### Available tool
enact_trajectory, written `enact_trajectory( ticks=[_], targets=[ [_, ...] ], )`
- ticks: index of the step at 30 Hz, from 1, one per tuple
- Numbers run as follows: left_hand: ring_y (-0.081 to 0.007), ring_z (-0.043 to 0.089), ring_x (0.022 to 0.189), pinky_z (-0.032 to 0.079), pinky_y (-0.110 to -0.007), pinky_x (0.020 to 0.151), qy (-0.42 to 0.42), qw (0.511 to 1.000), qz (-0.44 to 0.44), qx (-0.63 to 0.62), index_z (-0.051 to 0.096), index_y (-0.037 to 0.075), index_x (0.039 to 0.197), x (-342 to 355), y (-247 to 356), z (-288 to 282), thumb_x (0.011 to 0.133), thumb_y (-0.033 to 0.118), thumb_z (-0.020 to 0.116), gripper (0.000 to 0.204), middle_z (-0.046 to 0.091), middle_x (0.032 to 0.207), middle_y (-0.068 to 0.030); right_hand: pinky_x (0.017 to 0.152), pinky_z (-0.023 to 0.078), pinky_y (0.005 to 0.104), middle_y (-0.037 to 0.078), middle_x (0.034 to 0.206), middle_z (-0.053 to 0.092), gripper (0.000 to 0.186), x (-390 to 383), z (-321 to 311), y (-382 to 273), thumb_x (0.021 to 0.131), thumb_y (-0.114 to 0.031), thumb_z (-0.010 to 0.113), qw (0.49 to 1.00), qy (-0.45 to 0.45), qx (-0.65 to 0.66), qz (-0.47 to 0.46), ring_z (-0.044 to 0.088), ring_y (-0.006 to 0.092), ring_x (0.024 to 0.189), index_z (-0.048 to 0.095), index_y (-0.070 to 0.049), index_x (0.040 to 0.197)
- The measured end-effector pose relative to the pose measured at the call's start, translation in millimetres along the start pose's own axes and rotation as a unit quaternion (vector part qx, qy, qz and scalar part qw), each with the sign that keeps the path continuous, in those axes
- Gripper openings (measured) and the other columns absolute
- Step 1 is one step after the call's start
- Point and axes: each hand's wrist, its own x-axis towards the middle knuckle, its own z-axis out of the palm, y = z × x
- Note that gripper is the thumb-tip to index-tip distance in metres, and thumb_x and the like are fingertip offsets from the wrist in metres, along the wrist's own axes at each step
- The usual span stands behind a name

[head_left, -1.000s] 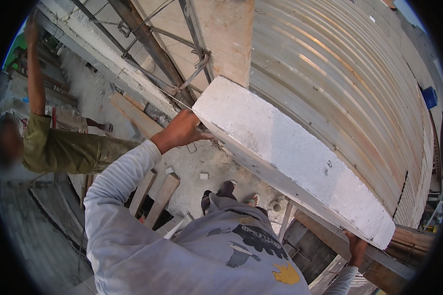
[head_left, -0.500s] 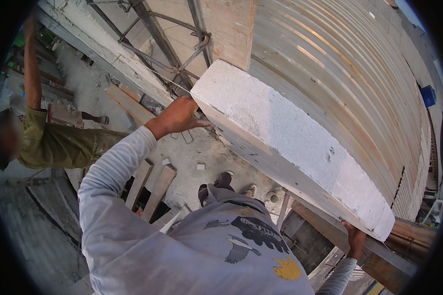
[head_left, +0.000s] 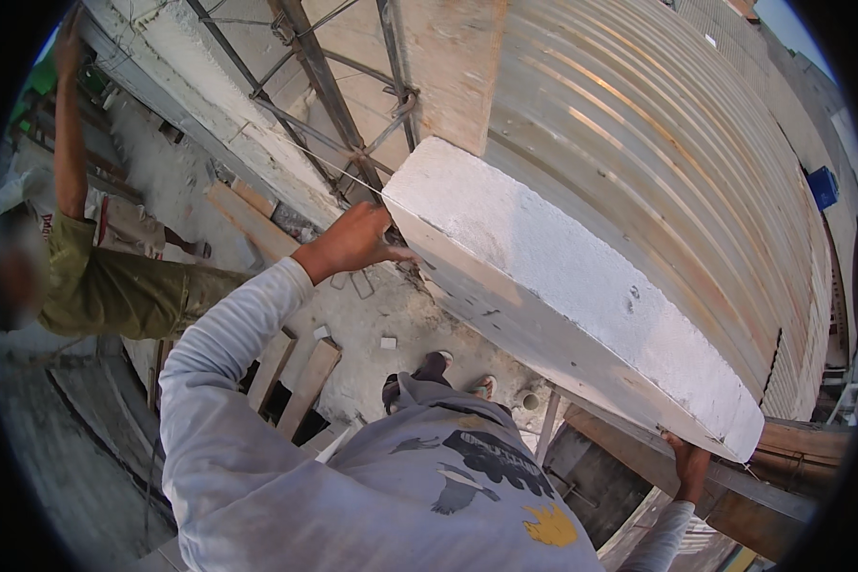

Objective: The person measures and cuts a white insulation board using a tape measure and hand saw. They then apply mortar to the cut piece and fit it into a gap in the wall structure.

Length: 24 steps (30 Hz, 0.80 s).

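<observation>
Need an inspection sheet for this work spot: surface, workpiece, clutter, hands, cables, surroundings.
Surface: dusty grey concrete floor below; the block's support isn't clearly visible.
Workpiece: long white rectangular block, dark pits on its faces.
Clutter: brown wooden planks and small white fragment on the floor.
Hands: left hand at the block's left end, right hand at its lower edge near the right end; finger contact partly hidden.
Cables: thin pale string running to the block's left end; power cables, nothing seen.
Surroundings: dark steel rebar cage, grey corrugated metal sheeting, co-worker in olive clothing at left.
</observation>
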Motion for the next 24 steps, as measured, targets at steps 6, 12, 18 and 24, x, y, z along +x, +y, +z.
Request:
enact_trajectory(
  ticks=[6, 12, 18, 24],
  targets=[
    [-0.0431, 0.063, 0.110, 0.051, -0.051, 0.099, -0.016, 1.000, -0.023, 0.007, 0.065, 0.004, 0.133, 0, 7, -6, 0.081, 0.053, 0.087, 0.075, 0.069, 0.117, -0.0238, 0.105, 0.047, 0.0466, 0.021, 0.125, 0.069, 0.069, -2, -9, -30, 0.073, -0.021, 0.096, 0.999, -0.028, 0.028, -0.017, 0.063, 0.0341, 0.118, 0.064, 0.004, 0.129],
    [-0.0421, 0.062, 0.112, 0.051, -0.050, 0.102, -0.016, 0.998, -0.060, 0.022, 0.065, 0.003, 0.134, 1, 15, -8, 0.080, 0.052, 0.088, 0.077, 0.069, 0.120, -0.0225, 0.105, 0.047, 0.0463, 0.021, 0.120, 0.071, 0.060, -5, -8, -42, 0.074, -0.023, 0.094, 0.998, 0.015, 0.035, -0.050, 0.065, 0.0378, 0.114, 0.069, 0.004, 0.122],
    [-0.0412, 0.066, 0.118, 0.052, -0.046, 0.104, -0.004, 0.996, -0.091, 0.000, 0.071, 0.002, 0.126, 4, 32, -12, 0.077, 0.036, 0.093, 0.063, 0.072, 0.125, -0.0214, 0.106, 0.046, 0.0470, 0.026, 0.135, 0.063, 0.070, -16, -10, -50, 0.075, -0.023, 0.094, 0.999, 0.027, -0.011, -0.020, 0.059, 0.0398, 0.126, 0.062, 0.004, 0.131],
    [-0.0441, 0.072, 0.100, 0.056, -0.049, 0.094, 0.043, 0.998, -0.031, -0.021, 0.067, -0.001, 0.126, -2, 21, -10, 0.078, 0.048, 0.090, 0.073, 0.076, 0.108, -0.0227, 0.092, 0.057, 0.0436, 0.023, 0.111, 0.072, 0.050, -94, -49, -128, 0.087, -0.022, 0.086, 0.998, -0.010, -0.022, 0.055, 0.072, 0.0333, 0.104, 0.061, 0.007, 0.119]
  ],
)
